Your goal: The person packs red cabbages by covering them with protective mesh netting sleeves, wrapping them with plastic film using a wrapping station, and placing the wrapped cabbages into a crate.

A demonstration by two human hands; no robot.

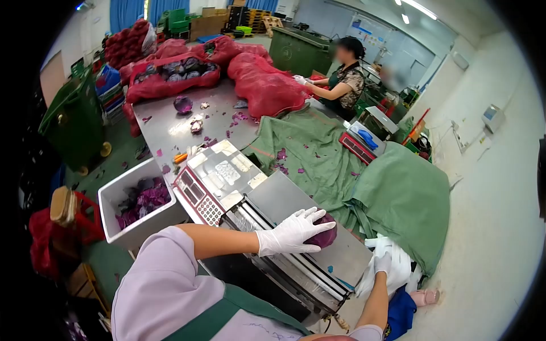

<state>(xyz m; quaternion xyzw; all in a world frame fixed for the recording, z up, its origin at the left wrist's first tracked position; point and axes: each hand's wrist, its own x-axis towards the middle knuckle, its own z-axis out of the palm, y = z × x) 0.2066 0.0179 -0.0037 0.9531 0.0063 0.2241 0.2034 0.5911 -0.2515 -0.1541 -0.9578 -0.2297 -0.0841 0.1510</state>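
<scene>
My left hand (pixel 291 232), in a white glove, lies over a purple cabbage (pixel 323 232) with its fingers around the near side. The cabbage rests on the metal plate of a wrapping machine (pixel 278 196), beside its rollers and clear film. Off to the right, my gloved right hand (pixel 383 257) reaches into a pile of white plastic-looking material (pixel 401 267). Its fingers blend into the white, so their grip is unclear. Left of the machine's plate sits a scale (pixel 196 196) with a keypad and a red-framed display.
A white bin (pixel 133 196) holds purple leaves. Green cloth (pixel 307 148) covers part of the metal table (pixel 165 122). Red mesh sacks (pixel 267 85) of cabbages stand at the back. A co-worker (pixel 344 82) works across the table. A second scale (pixel 358 148) stands near the right wall.
</scene>
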